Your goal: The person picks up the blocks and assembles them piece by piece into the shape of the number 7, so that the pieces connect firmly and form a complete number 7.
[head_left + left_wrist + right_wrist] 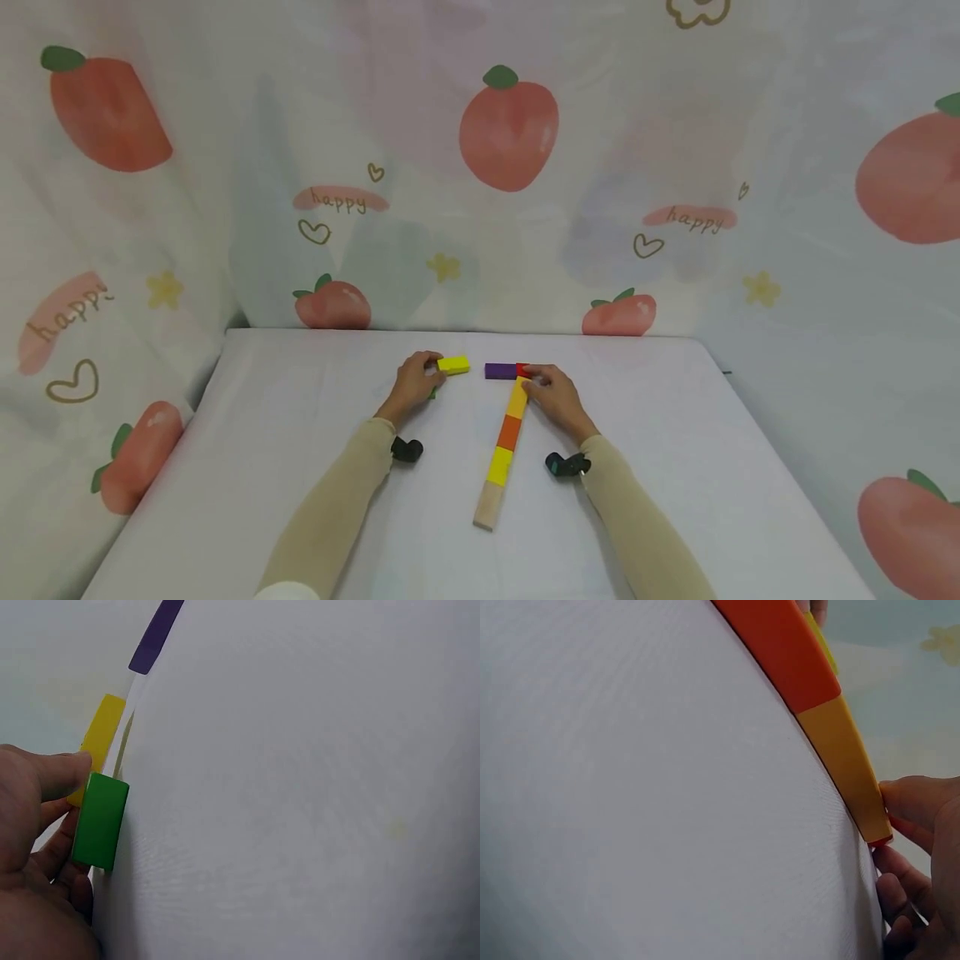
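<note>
My left hand (pixel 414 385) pinches a yellow block (pixel 453 365) between thumb and fingers, tilted slightly above the table in the left wrist view. A green block (pixel 101 821) is close beside that hand's fingers; whether they hold it too is unclear. To the right lies a purple block (pixel 500 371), end to end with a red block (pixel 522 369). My right hand (pixel 558 398) grips the red block, its thumb against the yellow-orange block (pixel 845 772) that meets it. From there a row runs toward me: an orange block (pixel 509 433), another yellow block (pixel 499 465) and a plain wooden block (pixel 489 506).
The blocks lie on a white-covered table (pixel 247 483). A fruit-patterned cloth (pixel 420 108) hangs behind the table's far edge and along both sides. Small black devices (pixel 408 450) are worn at both wrists.
</note>
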The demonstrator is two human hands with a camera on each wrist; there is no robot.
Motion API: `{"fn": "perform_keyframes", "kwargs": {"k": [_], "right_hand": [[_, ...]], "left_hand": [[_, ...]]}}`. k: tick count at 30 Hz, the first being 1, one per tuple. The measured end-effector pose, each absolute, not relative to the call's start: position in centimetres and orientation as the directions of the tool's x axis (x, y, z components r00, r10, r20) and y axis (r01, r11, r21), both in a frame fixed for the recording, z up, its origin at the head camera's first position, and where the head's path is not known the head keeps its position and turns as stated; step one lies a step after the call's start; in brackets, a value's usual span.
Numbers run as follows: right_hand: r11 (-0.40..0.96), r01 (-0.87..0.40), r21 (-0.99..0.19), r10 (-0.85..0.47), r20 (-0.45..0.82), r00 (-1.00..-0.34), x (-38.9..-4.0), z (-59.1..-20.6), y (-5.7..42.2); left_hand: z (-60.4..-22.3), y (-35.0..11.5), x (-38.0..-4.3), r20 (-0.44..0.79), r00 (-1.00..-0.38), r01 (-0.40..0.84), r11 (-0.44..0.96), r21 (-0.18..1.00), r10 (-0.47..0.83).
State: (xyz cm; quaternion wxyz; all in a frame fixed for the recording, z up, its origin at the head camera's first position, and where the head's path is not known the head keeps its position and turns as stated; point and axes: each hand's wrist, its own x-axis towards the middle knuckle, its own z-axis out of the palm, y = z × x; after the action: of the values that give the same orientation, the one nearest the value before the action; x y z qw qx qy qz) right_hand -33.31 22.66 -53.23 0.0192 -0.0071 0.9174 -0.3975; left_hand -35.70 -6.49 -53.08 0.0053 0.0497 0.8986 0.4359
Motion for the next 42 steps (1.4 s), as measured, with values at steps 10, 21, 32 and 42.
{"fn": "perform_keyframes", "kwargs": {"k": [10, 21, 32, 42], "right_hand": [[0.688, 0.010, -0.726, -0.036, -0.048, -0.998, -33.4, -53.7, 22.9], [0.702, 0.021, -0.712, -0.025, -0.055, -0.998, -33.6, -53.3, 22.8], [0.694, 0.010, -0.720, -0.021, -0.034, -0.999, -33.4, -53.2, 22.7], [0.692, 0.017, -0.722, -0.020, -0.042, -0.999, -33.7, -53.5, 22.8]], "left_hand": [[-53.4, -6.4, -35.5, 0.014, -0.996, 0.067, 0.604, 0.794, 0.092], [-53.0, -6.5, -35.6, 0.029, -0.995, 0.076, 0.568, 0.820, 0.092], [-52.3, -6.0, -35.5, 0.008, -0.996, 0.057, 0.528, 0.847, 0.094], [-52.4, -5.1, -35.7, 0.042, -0.991, 0.103, 0.527, 0.844, 0.127]]}}
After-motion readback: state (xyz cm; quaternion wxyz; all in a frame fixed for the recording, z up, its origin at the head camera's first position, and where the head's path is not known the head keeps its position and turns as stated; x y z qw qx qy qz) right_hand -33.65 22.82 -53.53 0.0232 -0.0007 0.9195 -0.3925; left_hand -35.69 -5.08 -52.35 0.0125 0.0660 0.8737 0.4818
